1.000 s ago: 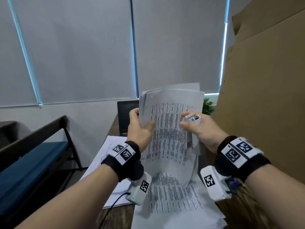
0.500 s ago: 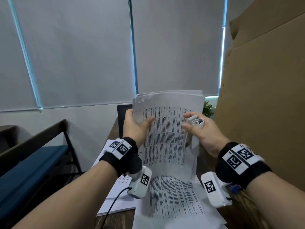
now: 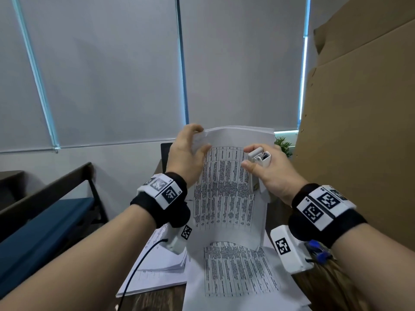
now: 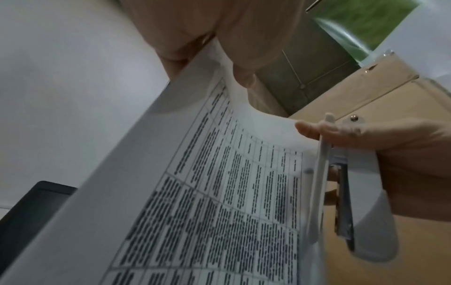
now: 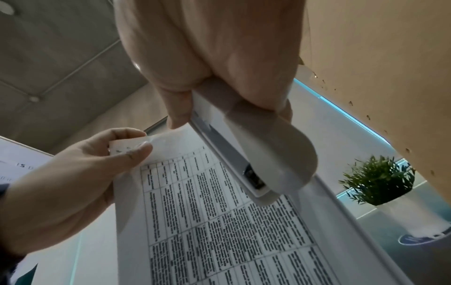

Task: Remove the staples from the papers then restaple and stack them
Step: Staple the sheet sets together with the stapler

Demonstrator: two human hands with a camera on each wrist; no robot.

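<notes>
Head view: at the frame's centre the left hand [image 3: 187, 151] pinches the upper left corner of a raised sheaf of printed papers [image 3: 226, 194] between thumb and fingers. The right hand [image 3: 267, 173] grips a white stapler [image 3: 258, 163] against the sheaf's right edge. More printed sheets [image 3: 238, 272] lie on the table [image 3: 157, 299] at lower centre, a cardboard wall [image 3: 359, 131] on the right.

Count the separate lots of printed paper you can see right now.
3. One sheaf held upright in the left hand; one pile on the desk at left; one spread lying below the held sheaf. More may lie hidden under them.
</notes>
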